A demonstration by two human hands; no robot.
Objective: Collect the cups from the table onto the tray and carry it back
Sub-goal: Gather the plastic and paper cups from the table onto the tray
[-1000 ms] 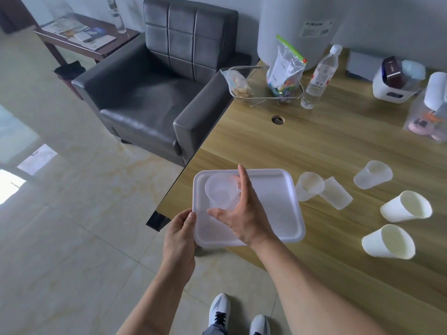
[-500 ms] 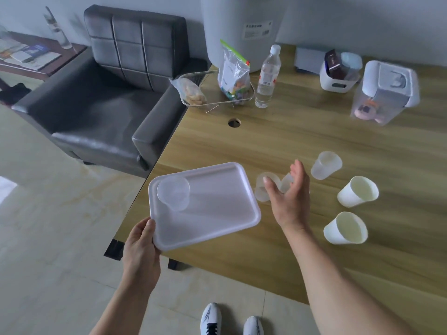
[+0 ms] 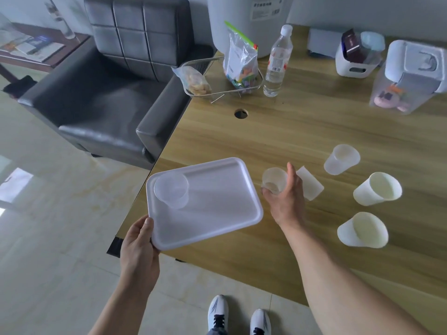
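Note:
My left hand (image 3: 139,245) grips the near left corner of a white plastic tray (image 3: 217,209), held over the table's front left edge. One clear cup (image 3: 171,191) stands in the tray's far left corner. My right hand (image 3: 286,201) is closed around a second clear cup (image 3: 273,180) just right of the tray. Behind that hand a frosted cup (image 3: 310,182) lies on its side. Another frosted cup (image 3: 341,159) lies further right. Two white cups (image 3: 377,189) (image 3: 362,229) lie tipped on the wooden table (image 3: 314,126).
At the table's back stand a wire basket (image 3: 217,78) with snack bags, a water bottle (image 3: 277,61), a white caddy (image 3: 355,59) and a clear lidded container (image 3: 408,78). A dark leather armchair (image 3: 108,93) sits left of the table. My shoes (image 3: 239,315) are on the tiled floor.
My right hand left the cup standing on the tray, reached right across the table and closed on another clear cup. The view swung right, and the tray now tilts slightly.

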